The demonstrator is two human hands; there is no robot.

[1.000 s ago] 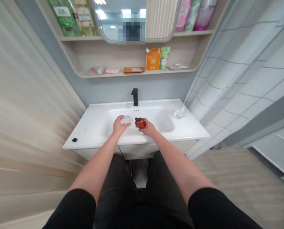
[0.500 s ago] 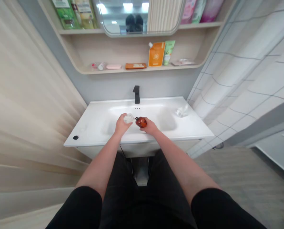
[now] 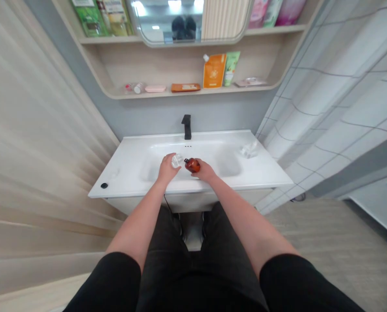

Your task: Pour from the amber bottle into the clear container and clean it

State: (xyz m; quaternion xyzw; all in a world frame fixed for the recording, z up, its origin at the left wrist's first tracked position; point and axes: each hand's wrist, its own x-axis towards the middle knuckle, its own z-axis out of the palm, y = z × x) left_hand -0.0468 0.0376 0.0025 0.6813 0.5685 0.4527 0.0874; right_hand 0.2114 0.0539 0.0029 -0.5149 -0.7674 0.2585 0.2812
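Over the white sink basin (image 3: 224, 162), my right hand (image 3: 205, 172) is closed around an amber bottle (image 3: 192, 165). The bottle lies tilted, its narrow black top pointing left. My left hand (image 3: 167, 169) grips a small clear container (image 3: 177, 160), with fingers curled round its left side. The bottle's black top is close beside the container; I cannot tell whether they touch. Whatever is inside the container is too small to make out.
A black faucet (image 3: 187, 127) rises behind the basin. Crumpled clear plastic (image 3: 249, 150) lies on the right of the counter, a small black round piece (image 3: 104, 185) on the left. Above, a shelf (image 3: 161, 96) carries an orange pouch (image 3: 214, 71) and a green tube (image 3: 231, 69).
The clear container has turned slightly and shifted a little to the right in my left hand. The bottle stays almost in place. The whole view has moved slightly.
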